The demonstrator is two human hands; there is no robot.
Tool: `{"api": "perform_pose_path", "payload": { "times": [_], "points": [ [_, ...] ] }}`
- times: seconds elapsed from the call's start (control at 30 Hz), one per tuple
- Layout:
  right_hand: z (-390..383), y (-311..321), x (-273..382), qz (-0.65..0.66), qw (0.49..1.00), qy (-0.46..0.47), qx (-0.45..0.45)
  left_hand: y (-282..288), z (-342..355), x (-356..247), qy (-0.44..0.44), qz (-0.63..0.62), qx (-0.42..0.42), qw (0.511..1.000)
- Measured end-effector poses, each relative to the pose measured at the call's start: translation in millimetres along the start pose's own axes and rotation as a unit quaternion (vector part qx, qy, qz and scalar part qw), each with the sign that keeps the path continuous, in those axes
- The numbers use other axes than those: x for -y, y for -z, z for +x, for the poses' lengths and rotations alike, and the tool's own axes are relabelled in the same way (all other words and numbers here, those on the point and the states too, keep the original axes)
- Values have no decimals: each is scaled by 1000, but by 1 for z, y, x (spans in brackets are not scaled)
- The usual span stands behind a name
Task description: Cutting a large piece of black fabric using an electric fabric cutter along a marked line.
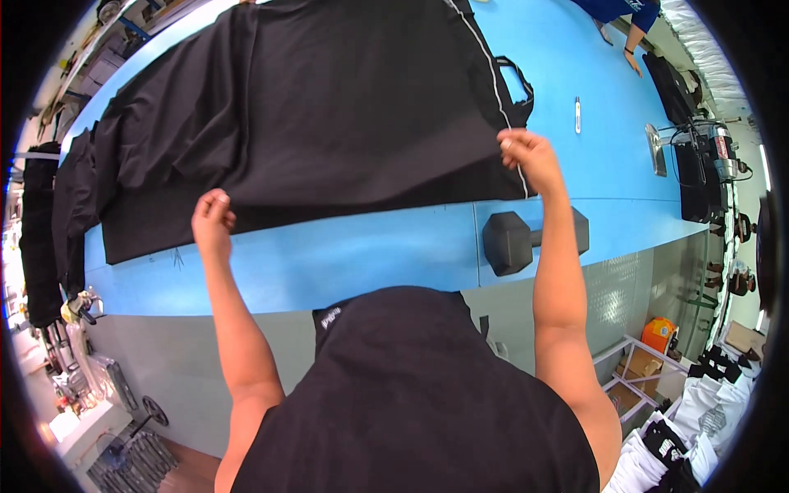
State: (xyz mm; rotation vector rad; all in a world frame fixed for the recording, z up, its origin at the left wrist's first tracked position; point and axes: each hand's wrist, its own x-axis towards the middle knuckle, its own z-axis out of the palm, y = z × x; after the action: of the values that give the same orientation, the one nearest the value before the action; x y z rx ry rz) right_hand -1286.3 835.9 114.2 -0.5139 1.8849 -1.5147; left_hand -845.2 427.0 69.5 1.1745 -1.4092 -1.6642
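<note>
Head view: the left hand point(213, 218) and right hand point(526, 156) each pinch, fingers closed, the near edge of a large black fabric sheet with white piping point(329, 107), spread flat across the blue worktable point(345, 255). A black hexagonal dumbbell point(514, 241) rests just below the right hand.

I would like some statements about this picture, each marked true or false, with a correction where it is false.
1. Both hands grip the near edge of the black fabric. True: the left hand and right hand each pinch it.
2. The table is red. False: it is blue.
3. A black dumbbell lies on the table near the right forearm. True.
4. The fabric has a white line along one edge. True.
5. The dumbbell rests on top of the fabric. False: it lies on bare table, beside the fabric.
</note>
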Motion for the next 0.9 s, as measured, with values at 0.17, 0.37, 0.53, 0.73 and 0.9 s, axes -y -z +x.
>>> {"api": "perform_pose_path", "payload": {
  "times": [0.17, 0.37, 0.53, 0.73, 0.9],
  "points": [
    [-28, 23, -8, 123, 989, 79, -19, 21, -6, -16, -71, -3, 1, 997],
    [-32, 16, -111, -55, 995, -85, -16, 37, -15, 73, 14, 160, 19, 987],
    [-28, 15, -117, -94, 987, -129, -13, 35, -17, 79, 11, 183, 11, 983],
    [-35, 20, -122, -94, 990, -104, -14, 40, -26, 63, 28, 143, 35, 989],
    [-33, 14, -119, -87, 990, -112, 11, 43, -25, 74, 7, 214, 35, 976]
  ]
}}
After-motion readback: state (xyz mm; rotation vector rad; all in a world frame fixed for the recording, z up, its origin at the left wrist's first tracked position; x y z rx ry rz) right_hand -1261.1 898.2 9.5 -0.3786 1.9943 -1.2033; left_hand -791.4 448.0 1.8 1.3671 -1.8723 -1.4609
